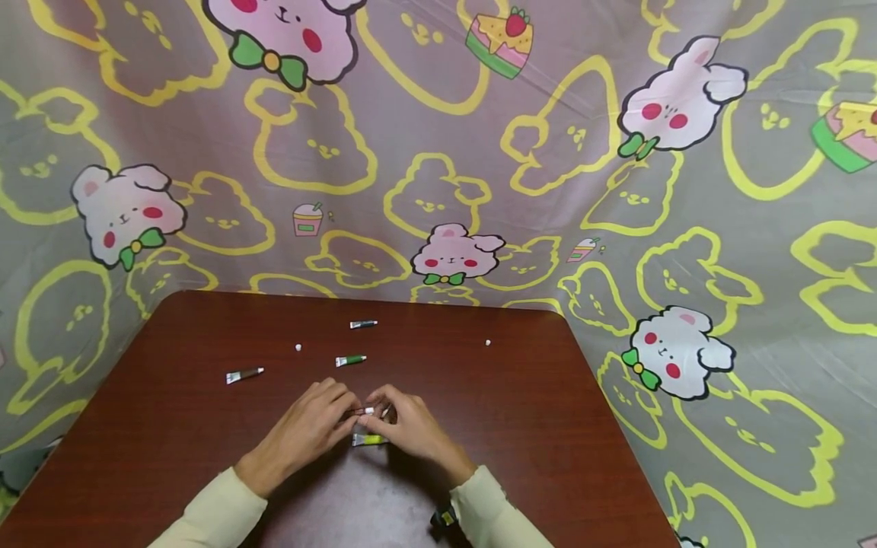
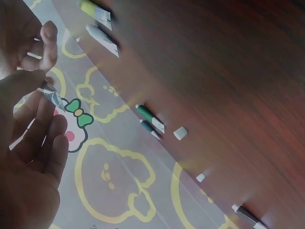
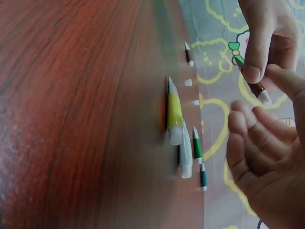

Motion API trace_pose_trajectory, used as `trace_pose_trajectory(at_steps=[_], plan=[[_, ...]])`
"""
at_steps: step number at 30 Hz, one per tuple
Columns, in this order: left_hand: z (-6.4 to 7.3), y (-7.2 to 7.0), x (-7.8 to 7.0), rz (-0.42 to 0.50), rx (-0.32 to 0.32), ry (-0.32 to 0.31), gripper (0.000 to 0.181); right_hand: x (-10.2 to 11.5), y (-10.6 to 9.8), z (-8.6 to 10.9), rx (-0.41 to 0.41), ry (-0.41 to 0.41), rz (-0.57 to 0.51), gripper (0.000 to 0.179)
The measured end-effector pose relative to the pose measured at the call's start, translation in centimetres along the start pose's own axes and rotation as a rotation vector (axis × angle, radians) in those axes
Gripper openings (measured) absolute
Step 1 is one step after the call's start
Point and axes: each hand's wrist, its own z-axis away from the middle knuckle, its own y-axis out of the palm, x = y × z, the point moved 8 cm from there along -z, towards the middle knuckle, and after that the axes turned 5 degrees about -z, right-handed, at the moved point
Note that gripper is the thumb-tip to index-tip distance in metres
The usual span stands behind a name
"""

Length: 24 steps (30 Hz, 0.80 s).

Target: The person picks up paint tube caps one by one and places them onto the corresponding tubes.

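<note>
My left hand pinches a small dark reddish-brown paint tube between thumb and fingers, its white cap pointing toward the right hand. Close beside that cap is my right hand, fingers bent loosely and spread; in the right wrist view the cap shows uncovered between the hands. Below the hands lies a yellow paint tube. A whitish tube lies alongside it, mostly hidden by the right hand in the head view.
Farther back lie a green tube and a dark teal tube. A dark brown tube is at the left. Two small white pieces, one left and one right, sit on the brown table. Patterned cloth hangs behind.
</note>
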Motion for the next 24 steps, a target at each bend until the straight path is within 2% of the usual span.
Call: trace_pose_trajectory(at_steps=[4,12,18,24], plan=[[-0.04,-0.1,0.02,-0.007,-0.003,0.0,0.027,0.29,-0.18,0.07,-0.009,-0.059,0.007,0.022],[-0.03,0.09,-0.18,-0.026,0.013,0.016,0.027,0.43,-0.4,0.02,-0.018,-0.04,0.009,0.009],[-0.25,0.17,-0.14,-0.013,0.031,0.011,0.023,0.29,-0.45,0.08,-0.017,-0.039,0.023,0.014],[-0.65,-0.04,-0.42,-0.01,0.007,0.037,0.023,0.39,-0.61,0.06,-0.035,-0.075,0.058,0.017]])
